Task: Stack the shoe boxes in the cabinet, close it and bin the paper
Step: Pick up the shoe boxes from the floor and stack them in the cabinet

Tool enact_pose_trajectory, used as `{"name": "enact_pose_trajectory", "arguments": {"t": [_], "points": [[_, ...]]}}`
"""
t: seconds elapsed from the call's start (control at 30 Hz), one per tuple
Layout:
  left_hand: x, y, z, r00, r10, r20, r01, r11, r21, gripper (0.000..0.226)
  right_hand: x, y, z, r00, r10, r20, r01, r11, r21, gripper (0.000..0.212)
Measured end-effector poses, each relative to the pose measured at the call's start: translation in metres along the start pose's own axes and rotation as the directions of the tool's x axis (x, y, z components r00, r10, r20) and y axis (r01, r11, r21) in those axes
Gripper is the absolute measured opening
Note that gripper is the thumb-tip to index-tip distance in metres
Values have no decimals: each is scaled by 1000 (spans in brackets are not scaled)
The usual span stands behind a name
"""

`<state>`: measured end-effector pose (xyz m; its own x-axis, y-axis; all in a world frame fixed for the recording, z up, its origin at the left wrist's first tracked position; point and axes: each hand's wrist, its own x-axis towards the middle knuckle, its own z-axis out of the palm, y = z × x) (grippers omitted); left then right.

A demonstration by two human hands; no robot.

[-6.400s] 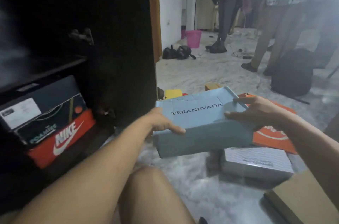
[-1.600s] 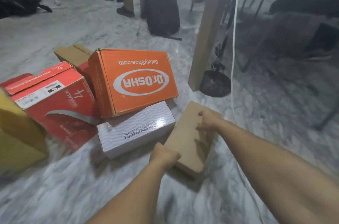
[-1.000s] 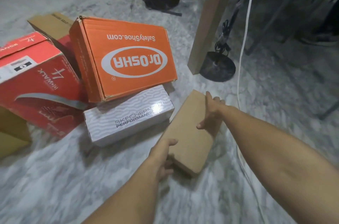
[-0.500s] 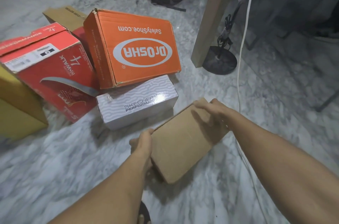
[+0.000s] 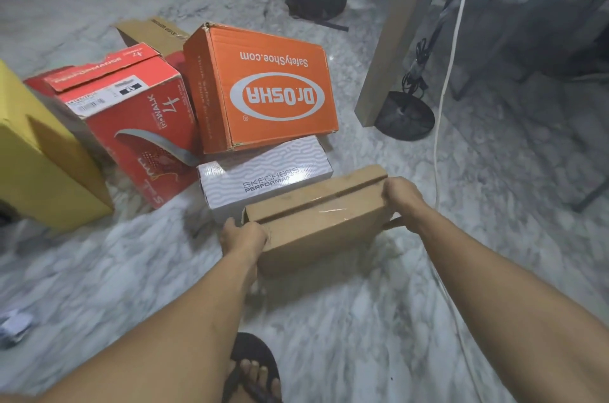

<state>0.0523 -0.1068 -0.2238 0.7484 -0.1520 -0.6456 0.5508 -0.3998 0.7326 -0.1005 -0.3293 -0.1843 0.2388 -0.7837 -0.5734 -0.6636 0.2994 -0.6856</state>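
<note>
A plain brown cardboard shoe box [image 5: 316,221] is held near the middle of the scene, just above the grey-veined marble floor [image 5: 99,270], its long axis running from near left to far right. The left hand [image 5: 242,234] is curled round the near-left end, fingers wrapped over the corner, and the right hand [image 5: 400,196] is clamped over the far-right end, so the box is gripped lengthwise between both hands. Neither hand is clearly nearer to the load; it lies square between them. Whether the underside is clear of the floor cannot be told for certain, though a shadow beneath suggests that it is.

Just behind the held box lies a white patterned Skechers shoe box [image 5: 263,176], with a large orange Dr. Osha carton [image 5: 263,89] resting tilted on top of it. To the left stand a red GoWalk shoe box [image 5: 131,119] and a yellow box [image 5: 36,152]. The cabinet is not in view, so a turn away from the pile is judged necessary, the box being carried long side on. Several boxes are judged still to be stacked.
</note>
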Motion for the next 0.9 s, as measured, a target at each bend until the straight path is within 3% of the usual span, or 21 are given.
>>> {"name": "enact_pose_trajectory", "arguments": {"t": [0.13, 0.27, 0.43, 0.57, 0.7, 0.9], "points": [[-21, 5, -3, 996, 23, 81, -20, 999, -36, 44, -8, 8, -1, 997, -40, 66, 39, 999, 15, 53], [-29, 12, -6, 996, -61, 68, 69, 988, -136, 24, -7, 10, -5, 999, 14, 48, -19, 994, 106, 42], [-33, 16, -5, 981, -102, 163, 140, 962, -236, 25, -13, 5, -4, 995, 49, 90, -60, 990, 124, 59], [-29, 10, -5, 989, -117, 91, 131, 977, -168, 46, -10, 10, -4, 997, 60, 46, -62, 997, 47, 48], [-44, 17, -9, 970, -180, 163, 193, 979, -67, 19, -11, 7, -6, 994, 98, 49, -97, 995, -19, 41], [-53, 31, -27, 951, -206, 232, 191, 978, 87, 8, -25, 1, -20, 981, 123, 149, -126, 992, 14, 29]]}}
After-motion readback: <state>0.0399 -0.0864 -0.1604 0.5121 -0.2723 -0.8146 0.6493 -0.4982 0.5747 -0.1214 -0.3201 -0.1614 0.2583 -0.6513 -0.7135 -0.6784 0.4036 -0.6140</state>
